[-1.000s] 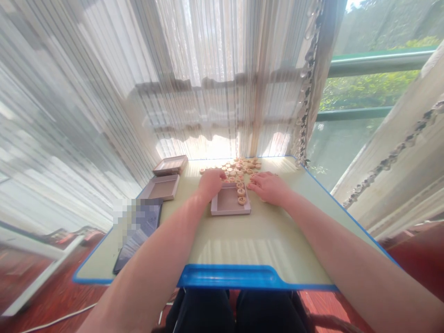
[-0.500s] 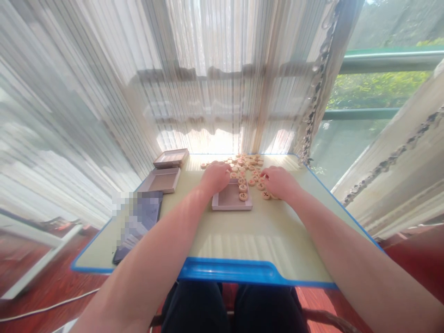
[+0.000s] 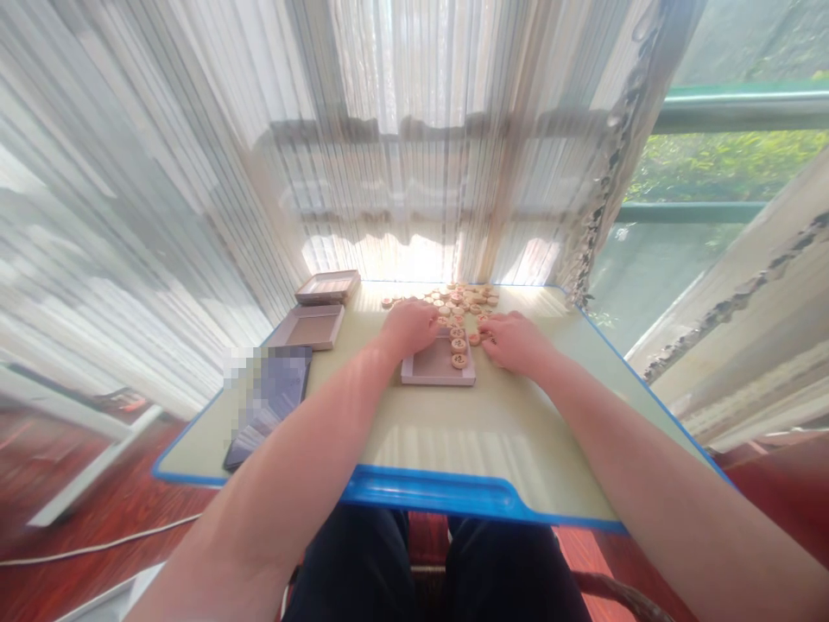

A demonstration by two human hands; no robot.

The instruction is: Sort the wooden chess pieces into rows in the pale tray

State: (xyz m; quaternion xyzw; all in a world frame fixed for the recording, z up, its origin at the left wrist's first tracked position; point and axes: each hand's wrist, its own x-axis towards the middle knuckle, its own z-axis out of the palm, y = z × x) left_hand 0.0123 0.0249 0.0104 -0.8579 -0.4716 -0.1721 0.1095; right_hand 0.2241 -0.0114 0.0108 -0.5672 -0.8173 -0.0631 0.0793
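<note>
A shallow grey box tray [image 3: 430, 370] lies in the middle of the pale green table [image 3: 453, 441]. A short column of round wooden game pieces [image 3: 459, 345] sits along the tray's right side. Behind it, several more wooden discs [image 3: 463, 300] are scattered near the curtain. My left hand [image 3: 407, 324] rests at the tray's far left corner, fingers curled down over the pieces. My right hand [image 3: 511, 339] lies just right of the tray, fingers bent onto discs at its edge. What each hand grips is hidden under the fingers.
Two more shallow grey box parts [image 3: 313, 325] [image 3: 328, 286] lie at the table's left rear. A dark phone or tablet [image 3: 268, 403] rests at the left edge. The table has a blue rim [image 3: 440, 491]. Sheer curtains [image 3: 401, 155] hang right behind it.
My right hand has slid left, closer to the tray, covering discs that lay beside it. My left hand stays at the tray's far corner. The camera has tilted slightly.
</note>
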